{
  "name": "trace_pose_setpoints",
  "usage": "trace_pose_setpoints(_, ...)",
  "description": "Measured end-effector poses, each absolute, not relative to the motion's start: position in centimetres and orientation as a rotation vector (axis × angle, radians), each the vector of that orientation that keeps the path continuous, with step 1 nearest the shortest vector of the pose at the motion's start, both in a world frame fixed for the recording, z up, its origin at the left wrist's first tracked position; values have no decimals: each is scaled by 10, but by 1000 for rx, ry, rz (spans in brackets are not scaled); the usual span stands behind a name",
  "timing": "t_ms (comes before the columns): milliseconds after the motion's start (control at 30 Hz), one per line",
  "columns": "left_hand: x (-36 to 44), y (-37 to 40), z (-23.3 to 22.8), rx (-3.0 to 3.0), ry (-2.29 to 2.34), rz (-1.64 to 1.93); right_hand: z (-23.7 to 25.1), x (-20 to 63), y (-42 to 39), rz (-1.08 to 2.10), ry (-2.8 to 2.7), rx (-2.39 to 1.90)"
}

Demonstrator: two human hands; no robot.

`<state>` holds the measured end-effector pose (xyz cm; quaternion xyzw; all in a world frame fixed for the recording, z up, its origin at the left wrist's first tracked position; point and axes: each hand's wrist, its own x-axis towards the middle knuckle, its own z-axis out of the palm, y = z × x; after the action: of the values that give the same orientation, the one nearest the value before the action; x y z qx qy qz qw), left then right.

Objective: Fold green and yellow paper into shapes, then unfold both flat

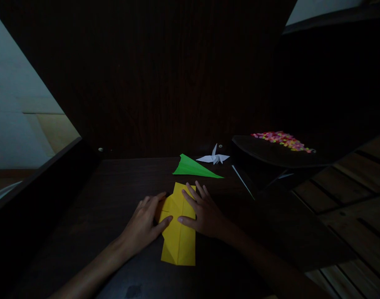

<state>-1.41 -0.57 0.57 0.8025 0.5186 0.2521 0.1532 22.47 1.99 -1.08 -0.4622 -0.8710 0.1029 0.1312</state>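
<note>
A sheet of yellow origami paper (186, 245), partly folded and creased, lies on the dark surface in front of me. My left hand (143, 220) has hold of its left flap, the thumb on top and the fingers along the flap's edge. Across the sheet's right half lies my right hand (204, 211), fingers spread and thumb stretched towards the centre crease. Just beyond the paper is a folded green paper piece (193, 167), long and pointed to the right. Behind that, a white paper crane (214, 158) rests near the upright panel.
A dark wooden panel (177, 83) rises at the back. At the right, a raised dark shelf (271, 153) carries a heap of small pink and yellow pieces (283, 140). A thin white strip (242, 182) lies below it. A dark ledge (37, 178) borders the left side.
</note>
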Motion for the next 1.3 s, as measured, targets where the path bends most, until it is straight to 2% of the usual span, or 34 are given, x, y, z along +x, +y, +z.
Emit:
trace_pose_setpoints(533,-10,0,-4,1506,1265,1054,-16,219,16,258,-2473,-1290)
trace_pose_setpoints(767,-6,-1,10,1226,1133,1035,-11,219,16,313,-2407,-1275)
trace_pose_setpoints(933,-10,1,25,1096,1224,1116,-3,223,19,366,-2175,-1223)
trace_pose_setpoints(1100,-17,2,39,1175,1367,1280,3,224,20,350,-1981,-1133)
trace_pose_setpoints(1300,-24,-8,38,1733,1637,1774,9,222,17,419,-1862,-1107)
